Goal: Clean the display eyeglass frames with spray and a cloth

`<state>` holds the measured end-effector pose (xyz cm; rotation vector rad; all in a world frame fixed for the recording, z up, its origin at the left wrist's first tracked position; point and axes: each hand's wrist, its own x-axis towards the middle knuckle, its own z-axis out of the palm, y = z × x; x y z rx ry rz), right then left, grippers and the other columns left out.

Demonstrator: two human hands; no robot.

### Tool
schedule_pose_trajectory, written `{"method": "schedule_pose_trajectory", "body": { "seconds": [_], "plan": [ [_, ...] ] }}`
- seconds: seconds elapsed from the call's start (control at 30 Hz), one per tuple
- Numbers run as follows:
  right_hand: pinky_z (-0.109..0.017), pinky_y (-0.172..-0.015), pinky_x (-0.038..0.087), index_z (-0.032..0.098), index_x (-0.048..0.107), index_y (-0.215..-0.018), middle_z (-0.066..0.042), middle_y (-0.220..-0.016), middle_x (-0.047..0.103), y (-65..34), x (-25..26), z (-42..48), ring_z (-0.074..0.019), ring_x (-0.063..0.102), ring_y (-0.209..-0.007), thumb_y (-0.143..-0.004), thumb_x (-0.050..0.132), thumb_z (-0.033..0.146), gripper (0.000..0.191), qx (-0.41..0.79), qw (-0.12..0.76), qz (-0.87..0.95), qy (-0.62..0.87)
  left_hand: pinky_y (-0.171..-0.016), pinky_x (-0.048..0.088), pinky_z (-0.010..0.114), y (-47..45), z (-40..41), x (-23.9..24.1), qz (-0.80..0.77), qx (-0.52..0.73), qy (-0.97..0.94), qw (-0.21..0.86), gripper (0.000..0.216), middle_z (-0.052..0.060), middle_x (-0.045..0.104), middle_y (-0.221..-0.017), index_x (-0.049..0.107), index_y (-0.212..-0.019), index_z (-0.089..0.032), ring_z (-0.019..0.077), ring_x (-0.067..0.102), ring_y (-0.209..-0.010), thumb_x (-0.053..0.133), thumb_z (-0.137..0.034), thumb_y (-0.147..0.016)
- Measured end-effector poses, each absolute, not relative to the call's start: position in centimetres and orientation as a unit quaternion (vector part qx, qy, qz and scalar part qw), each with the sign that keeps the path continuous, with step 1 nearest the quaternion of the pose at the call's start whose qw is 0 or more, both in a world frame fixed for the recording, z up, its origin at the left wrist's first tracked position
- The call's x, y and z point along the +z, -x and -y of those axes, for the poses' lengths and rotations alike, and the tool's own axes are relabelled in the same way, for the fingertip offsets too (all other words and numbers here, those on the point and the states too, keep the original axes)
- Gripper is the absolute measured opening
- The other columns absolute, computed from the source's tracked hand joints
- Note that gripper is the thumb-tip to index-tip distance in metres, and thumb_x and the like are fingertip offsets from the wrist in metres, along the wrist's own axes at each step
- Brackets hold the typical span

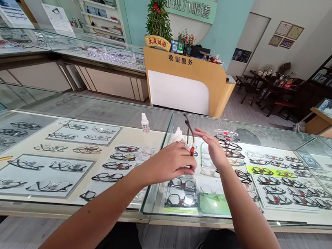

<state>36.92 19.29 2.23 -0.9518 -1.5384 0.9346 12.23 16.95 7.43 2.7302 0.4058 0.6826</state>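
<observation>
Across the glass display counter [130,116], a small white bottle [145,123] stands left of the left hand [176,159], whose curled fingers grip glasses [193,137], temples raised, while the right hand [214,148], fingers extended, apparently empty, hovers just beside them.
</observation>
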Motion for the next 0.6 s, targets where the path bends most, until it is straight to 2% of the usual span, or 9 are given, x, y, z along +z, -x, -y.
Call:
{"method": "schedule_pose_trajectory", "body": {
  "seconds": [0.23, 0.33, 0.47, 0.6],
  "plan": [
    [-0.049, -0.127, 0.033, 0.033, 0.085, -0.121, -0.002, -0.141, 0.077, -36.8, 1.9, -19.4, -0.0291, 0.059, -0.145, -0.104, 0.053, 0.051, 0.041, 0.493, 0.513, 0.597, 0.370, -0.098, 0.042, 0.037, -11.5, -16.3, 8.8, -0.150, 0.295, -0.893, 0.306, 0.017, 0.001, 0.078, -0.093, 0.072, -0.092, -0.025, 0.0202, 0.064, -0.094, 0.075, -0.040, -0.100],
    [-0.046, -0.123, 0.039, 0.029, 0.087, -0.114, -0.005, -0.128, 0.082, -36.7, 2.1, -19.3, -0.0288, 0.066, -0.133, -0.101, 0.055, 0.051, 0.041, 0.539, 0.530, 0.558, 0.344, -0.091, 0.045, 0.036, -10.9, -16.8, 8.9, -0.163, 0.360, -0.831, 0.391, 0.020, 0.002, 0.074, -0.088, 0.072, -0.090, -0.024, 0.0189, 0.065, -0.087, 0.080, -0.041, -0.095],
    [-0.045, -0.115, 0.046, 0.023, 0.088, -0.109, -0.008, -0.110, 0.083, -36.7, 2.5, -19.1, -0.0282, 0.069, -0.115, -0.093, 0.056, 0.041, 0.040, 0.587, 0.549, 0.510, 0.307, -0.077, 0.044, 0.031, -10.3, -18.4, 8.5, -0.170, 0.454, -0.735, 0.475, 0.022, 0.004, 0.072, -0.090, 0.075, -0.093, -0.024, 0.0172, 0.062, -0.084, 0.084, -0.044, -0.091],
    [-0.047, -0.114, 0.048, 0.024, 0.087, -0.111, -0.009, -0.111, 0.081, -36.9, 3.3, -18.7, -0.0293, 0.069, -0.116, -0.084, 0.058, 0.033, 0.041, 0.562, 0.583, 0.504, 0.300, -0.074, 0.045, 0.028, -10.1, -20.3, 8.0, -0.216, 0.525, -0.614, 0.547, 0.034, 0.003, 0.068, -0.089, 0.078, -0.095, -0.024, 0.0143, 0.057, -0.080, 0.090, -0.053, -0.082]
  ]
}}
